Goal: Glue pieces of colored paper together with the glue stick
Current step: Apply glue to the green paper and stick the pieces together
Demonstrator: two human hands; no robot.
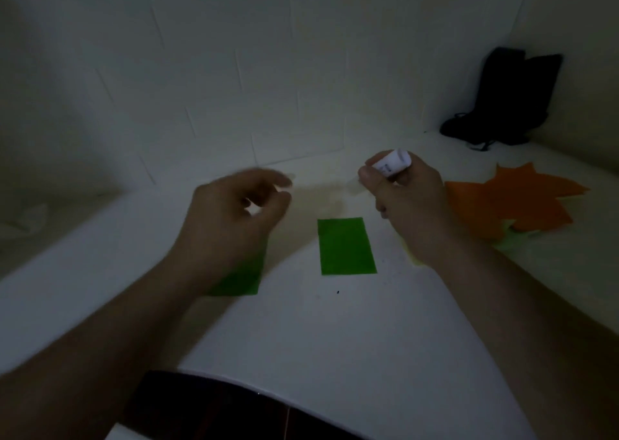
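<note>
flat green paper (346, 246), white glue stick (392, 164)

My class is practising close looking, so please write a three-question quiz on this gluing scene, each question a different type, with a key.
1. True or false: the right hand holds the glue stick.
2. Which paper lies flat between the two hands? A) the orange paper B) a green paper C) blue paper
3. Fill in: a second green paper lies partly hidden under the ____ hand.

Key: 1 true; 2 B; 3 left
</note>
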